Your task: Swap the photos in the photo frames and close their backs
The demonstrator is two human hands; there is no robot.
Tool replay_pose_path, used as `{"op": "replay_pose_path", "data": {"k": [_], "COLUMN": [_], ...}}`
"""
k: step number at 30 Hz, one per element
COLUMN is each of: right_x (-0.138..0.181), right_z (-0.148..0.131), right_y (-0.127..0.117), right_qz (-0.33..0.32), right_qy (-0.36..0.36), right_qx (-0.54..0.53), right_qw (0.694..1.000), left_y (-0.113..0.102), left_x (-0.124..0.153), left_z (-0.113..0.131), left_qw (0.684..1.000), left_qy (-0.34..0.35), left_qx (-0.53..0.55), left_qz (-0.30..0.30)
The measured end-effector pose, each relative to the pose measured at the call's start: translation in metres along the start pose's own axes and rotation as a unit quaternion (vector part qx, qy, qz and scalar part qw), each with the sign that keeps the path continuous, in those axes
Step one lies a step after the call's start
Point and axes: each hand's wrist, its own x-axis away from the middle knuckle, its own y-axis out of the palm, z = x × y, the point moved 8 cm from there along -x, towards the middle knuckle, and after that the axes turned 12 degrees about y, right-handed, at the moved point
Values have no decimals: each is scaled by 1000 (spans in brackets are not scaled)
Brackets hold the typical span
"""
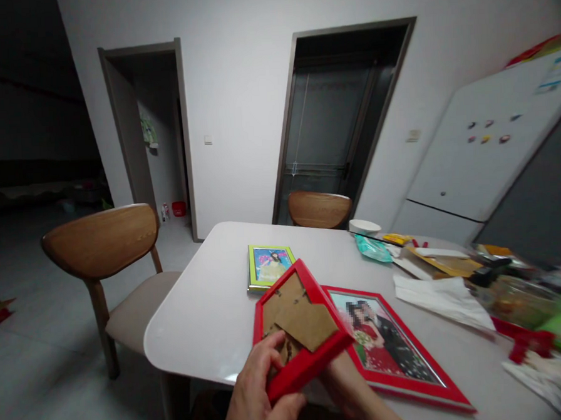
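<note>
A small red picture frame is held tilted above the near side of the table, its brown backing board and folded stand facing me. My left hand is closed around the frame's lower left edge, thumb below and fingers on the back. From the right, my right hand reaches beneath the frame and supports it; its fingers are hidden. Beside it on the table lies a larger red picture frame with a photo of two people. Farther back lies a yellow-green picture frame, partly covered by the held one.
The white table has rounded corners. On its right are white paper, a teal packet, a white bowl and mixed clutter. Wooden chairs stand left and at the far side. A refrigerator stands back right.
</note>
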Motion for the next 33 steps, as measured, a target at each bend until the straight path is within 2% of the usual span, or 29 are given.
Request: {"op": "replay_pose_path", "data": {"k": [1,3,4,6,9,11,13,16,18,20,23,26,30,33], "right_x": [6,14,16,18,18,13,6,4,0,-5,-14,-18,-18,-15], "right_z": [12,21,21,11,-21,-42,-59,-84,-92,-92,-89,-87,-87,-98], "right_y": [19,38,40,28,-19,-55,-93,-155,-183,-202,-223,-236,-231,-193], "right_qz": [-47,-59,-47,-4,62,90,110,226,259,272,315,362,376,383], "right_qy": [32,51,48,16,-42,-34,2,9,10,9,8,15,14,-60], "right_qx": [-36,-126,-165,-208,-165,-82,2,113,203,282,424,515,538,548], "right_qw": [998,989,984,978,983,992,994,967,944,920,849,777,754,741], "left_y": [3,9,10,9,7,13,34,82,110,127,139,140,123,98], "left_x": [-2,-8,-11,-18,-30,-38,-46,-52,-53,-54,-57,-57,-55,-57], "left_z": [4,10,13,18,21,22,20,6,-8,-21,-33,-38,-48,-64], "left_qw": [998,990,988,985,970,951,935,916,928,957,987,991,992,989], "left_qy": [-4,1,5,3,-19,-27,-35,-72,-94,-101,-98,-89,-78,-98], "left_qx": [55,121,125,116,182,262,334,395,361,270,114,27,-3,-63], "left_qz": [26,70,89,124,162,160,117,27,-5,-26,-63,-98,-96,-92]}}
